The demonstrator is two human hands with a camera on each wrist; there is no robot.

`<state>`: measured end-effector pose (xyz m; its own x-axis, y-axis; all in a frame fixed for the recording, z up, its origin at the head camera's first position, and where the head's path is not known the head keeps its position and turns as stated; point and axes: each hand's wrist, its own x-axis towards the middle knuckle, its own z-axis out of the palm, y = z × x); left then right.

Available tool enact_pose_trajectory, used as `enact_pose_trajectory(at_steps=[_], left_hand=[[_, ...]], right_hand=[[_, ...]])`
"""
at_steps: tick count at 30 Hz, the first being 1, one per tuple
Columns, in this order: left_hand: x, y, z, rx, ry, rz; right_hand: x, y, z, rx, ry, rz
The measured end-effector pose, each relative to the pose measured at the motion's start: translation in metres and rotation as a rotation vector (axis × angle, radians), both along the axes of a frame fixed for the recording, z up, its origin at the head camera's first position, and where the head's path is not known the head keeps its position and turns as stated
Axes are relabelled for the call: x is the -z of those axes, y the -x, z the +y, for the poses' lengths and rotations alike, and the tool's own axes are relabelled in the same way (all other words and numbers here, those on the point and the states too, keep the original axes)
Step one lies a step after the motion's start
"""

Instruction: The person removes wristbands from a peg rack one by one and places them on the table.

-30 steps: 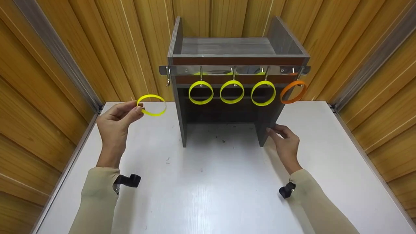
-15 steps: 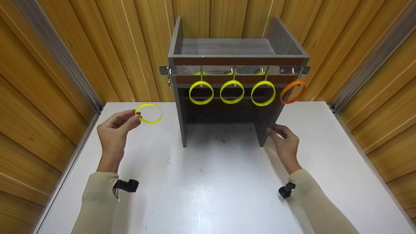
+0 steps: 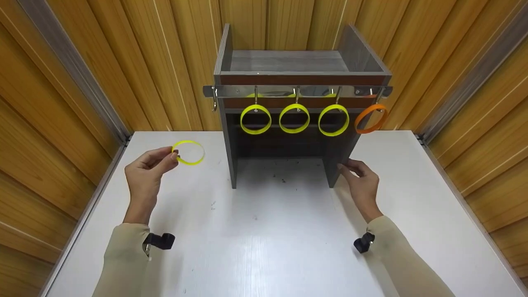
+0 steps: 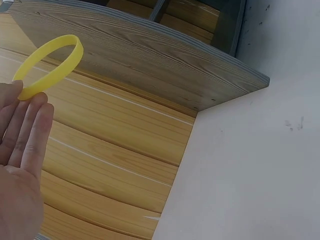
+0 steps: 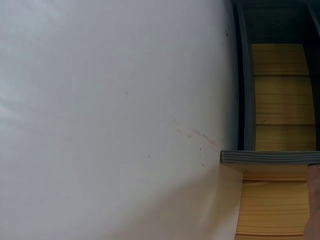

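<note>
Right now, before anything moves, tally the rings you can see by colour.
Yellow rings: 4 (3 hanging on the hook rail, 1 held in the left hand)
Orange ring: 1 (hanging on the same rail)
Total: 5

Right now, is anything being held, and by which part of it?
The left hand pinches a yellow ring by the side of its band nearest that hand. The right hand touches a grey side panel; whether it grips it cannot be told.
</note>
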<state>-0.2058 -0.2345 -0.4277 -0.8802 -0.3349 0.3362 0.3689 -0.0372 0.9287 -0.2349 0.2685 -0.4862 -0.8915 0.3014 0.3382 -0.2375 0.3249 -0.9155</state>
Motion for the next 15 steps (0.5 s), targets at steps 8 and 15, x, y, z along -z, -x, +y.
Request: enact_pose_trajectory(at_steps=[8, 15], left_hand=[[0.014, 0.001, 0.000, -0.009, 0.070, -0.097], [0.032, 0.001, -0.002, -0.011, 0.103, -0.182]], right_hand=[[0.000, 0.001, 0.001, 0.012, 0.006, -0.017], [0.001, 0.001, 0.001, -0.002, 0.008, -0.007]])
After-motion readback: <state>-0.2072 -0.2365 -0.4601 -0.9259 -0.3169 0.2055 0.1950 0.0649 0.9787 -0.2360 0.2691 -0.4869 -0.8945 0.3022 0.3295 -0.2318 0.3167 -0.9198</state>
